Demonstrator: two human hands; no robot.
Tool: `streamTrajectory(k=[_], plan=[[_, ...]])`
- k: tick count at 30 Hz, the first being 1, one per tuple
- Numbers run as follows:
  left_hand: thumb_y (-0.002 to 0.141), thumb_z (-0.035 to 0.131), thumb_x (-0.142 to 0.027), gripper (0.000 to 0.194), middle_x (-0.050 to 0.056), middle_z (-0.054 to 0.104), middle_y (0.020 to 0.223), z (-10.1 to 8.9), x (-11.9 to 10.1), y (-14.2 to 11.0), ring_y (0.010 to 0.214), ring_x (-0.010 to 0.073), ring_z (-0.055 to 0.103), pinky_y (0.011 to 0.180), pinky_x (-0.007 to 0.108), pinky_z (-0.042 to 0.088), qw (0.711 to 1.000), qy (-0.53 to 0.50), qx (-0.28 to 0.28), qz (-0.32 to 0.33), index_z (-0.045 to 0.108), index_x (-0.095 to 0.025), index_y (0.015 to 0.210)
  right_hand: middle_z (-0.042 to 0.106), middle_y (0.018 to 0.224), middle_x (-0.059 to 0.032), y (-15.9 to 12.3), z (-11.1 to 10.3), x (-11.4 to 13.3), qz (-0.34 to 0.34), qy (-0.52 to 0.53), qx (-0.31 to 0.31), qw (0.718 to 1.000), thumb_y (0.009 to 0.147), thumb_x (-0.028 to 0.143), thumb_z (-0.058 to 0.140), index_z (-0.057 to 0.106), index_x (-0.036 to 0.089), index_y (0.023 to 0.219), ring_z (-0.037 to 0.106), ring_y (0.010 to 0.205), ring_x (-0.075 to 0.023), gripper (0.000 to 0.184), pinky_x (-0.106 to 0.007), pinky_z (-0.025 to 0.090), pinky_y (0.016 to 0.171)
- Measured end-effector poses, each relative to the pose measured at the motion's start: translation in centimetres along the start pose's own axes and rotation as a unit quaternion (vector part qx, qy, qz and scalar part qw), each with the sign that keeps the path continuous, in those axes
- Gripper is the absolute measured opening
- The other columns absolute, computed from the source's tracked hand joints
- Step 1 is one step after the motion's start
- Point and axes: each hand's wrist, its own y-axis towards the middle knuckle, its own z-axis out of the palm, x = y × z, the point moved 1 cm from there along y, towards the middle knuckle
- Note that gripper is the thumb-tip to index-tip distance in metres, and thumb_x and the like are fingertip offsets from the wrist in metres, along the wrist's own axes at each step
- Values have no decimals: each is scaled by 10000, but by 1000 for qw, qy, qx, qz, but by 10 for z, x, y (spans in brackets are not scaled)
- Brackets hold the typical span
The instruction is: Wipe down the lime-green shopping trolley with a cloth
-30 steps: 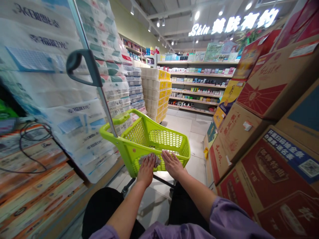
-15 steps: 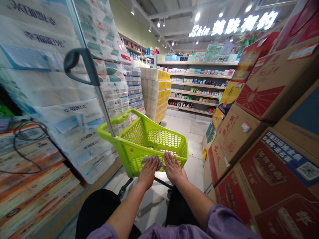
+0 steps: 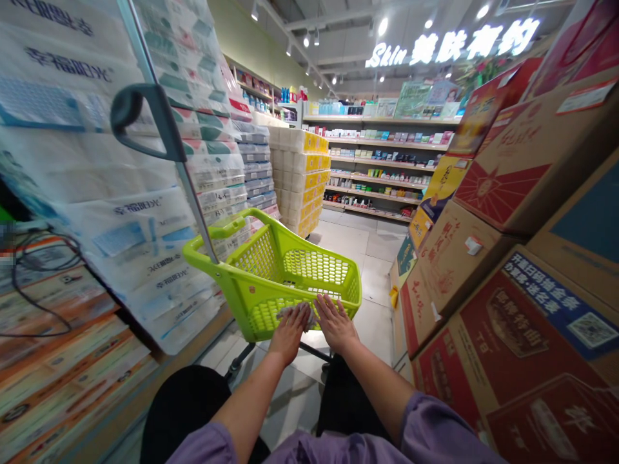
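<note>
A lime green plastic shopping basket (image 3: 271, 270) on wheels stands in a store aisle in front of me. Its grey pull handle (image 3: 140, 119) rises on a metal rod at the upper left. My left hand (image 3: 289, 334) presses a grey cloth (image 3: 297, 312) against the basket's near side wall, fingers curled over the cloth. My right hand (image 3: 334, 323) lies flat beside it on the same wall, fingers stretched out and holding nothing.
Stacked packs of tissue paper (image 3: 135, 187) line the left side, with more yellow packs (image 3: 302, 180) further down. Cardboard boxes (image 3: 507, 212) are piled on the right. Product shelves (image 3: 387, 167) stand at the aisle's end. The tiled floor (image 3: 358, 251) runs between.
The view has drifted a little to the right, so the basket and handle sit further left. Both hands stay on the basket's near wall, the cloth moved slightly along it.
</note>
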Motion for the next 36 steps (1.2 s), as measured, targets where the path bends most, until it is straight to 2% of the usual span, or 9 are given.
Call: streamTrajectory(k=[2, 7, 11, 17, 23, 27, 31, 34, 36], plan=[[823, 383, -132, 764, 74, 189, 1569, 3, -2, 0, 1452, 217, 126, 1160, 419, 193, 1000, -3, -5, 22, 23, -126, 1497, 169, 1555, -21, 0, 0, -1, 1, -1, 1, 1000, 966, 230, 317, 132, 208, 1506, 114, 1449, -183, 571, -410, 104, 1187], [807, 380, -102, 792, 76, 167, 1574, 8, -1, -5, 1448, 215, 150, 1160, 415, 189, 1000, 9, -3, 13, -17, -127, 1492, 176, 1555, -25, 1, 0, 0, 4, 4, 16, 1000, 971, 259, 317, 143, 197, 1506, 111, 1450, -186, 565, -414, 112, 1189], [824, 375, -129, 783, 87, 185, 1568, 4, 1, -9, 1440, 204, 184, 1158, 396, 190, 999, 8, 14, 34, -39, -126, 1489, 154, 1560, -23, 1, -2, 1, 12, 15, 28, 999, 977, 263, 293, 141, 187, 1506, 84, 1453, -186, 556, -417, 108, 1188], [822, 371, -140, 786, 127, 112, 1573, -14, 11, -3, 1454, 231, 106, 1175, 413, 144, 996, -4, -23, -91, -43, -78, 1487, 164, 1559, -16, 5, -9, 11, 57, 56, 61, 995, 979, 325, 297, 177, 216, 1503, 77, 1455, -196, 549, -439, 109, 1181], [792, 373, -87, 801, 111, 133, 1569, -12, 15, -5, 1453, 208, 106, 1176, 397, 161, 997, -14, -1, -74, -10, -99, 1495, 117, 1573, -50, 12, -6, 32, 159, 73, 52, 983, 982, 399, 266, 125, 213, 1513, 67, 1457, -214, 580, -468, 132, 1160], [816, 383, -133, 753, 132, 114, 1569, -8, 17, -3, 1453, 247, 84, 1178, 420, 149, 991, -11, -8, -136, 62, -70, 1495, 119, 1574, -68, 18, 1, 40, 191, 79, 42, 978, 983, 417, 249, 131, 191, 1515, 61, 1458, -229, 590, -476, 143, 1151], [814, 340, -71, 738, 77, 132, 1574, -7, 19, 1, 1453, 175, 89, 1182, 369, 150, 999, -12, 23, -27, 75, -125, 1501, 121, 1575, -75, 23, 4, 39, 194, 78, 45, 977, 985, 420, 240, 143, 181, 1514, 44, 1459, -234, 589, -485, 126, 1151], [834, 375, -126, 723, 112, 126, 1570, -7, 26, -1, 1455, 216, 70, 1186, 418, 142, 992, -9, 8, -122, 88, -94, 1497, 112, 1576, -70, 25, 3, 37, 186, 75, 49, 979, 983, 416, 243, 138, 174, 1515, 27, 1460, -227, 594, -482, 110, 1157], [837, 389, -138, 716, 115, 139, 1568, -6, 25, -3, 1455, 224, 64, 1187, 424, 146, 990, -19, 5, -138, 109, -90, 1495, 105, 1576, -66, 25, 3, 38, 185, 71, 56, 979, 981, 411, 246, 132, 169, 1515, 28, 1459, -222, 598, -470, 109, 1161]])
